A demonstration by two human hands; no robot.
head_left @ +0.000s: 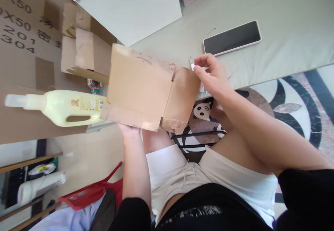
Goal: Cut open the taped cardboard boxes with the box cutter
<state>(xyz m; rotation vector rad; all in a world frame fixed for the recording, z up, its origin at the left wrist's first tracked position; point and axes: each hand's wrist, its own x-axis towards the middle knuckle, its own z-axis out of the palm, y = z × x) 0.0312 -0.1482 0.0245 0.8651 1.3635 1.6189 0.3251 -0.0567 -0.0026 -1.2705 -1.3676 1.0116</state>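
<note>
A small brown cardboard box (138, 84) is held up over my lap, tilted, with flaps standing out at its near and right sides. My left hand (130, 129) supports it from beneath at the near left corner; most of its fingers are hidden behind the cardboard. My right hand (210, 72) is at the box's right flap, thumb and fingers closed on a slim white tool (192, 64) with a silvery tip. The tool's exact kind is unclear. Beyond my right hand, a dark-screened phone (232, 38) lies on the pale tabletop (292, 25).
A pale yellow pump bottle (65, 107) appears left of the box. Large printed cardboard (18, 63) and smaller cartons (86, 49) fill the left side. A white box (133, 8) stands at the back. Below are a red chair (91, 191) and a panda-patterned mat (202, 110).
</note>
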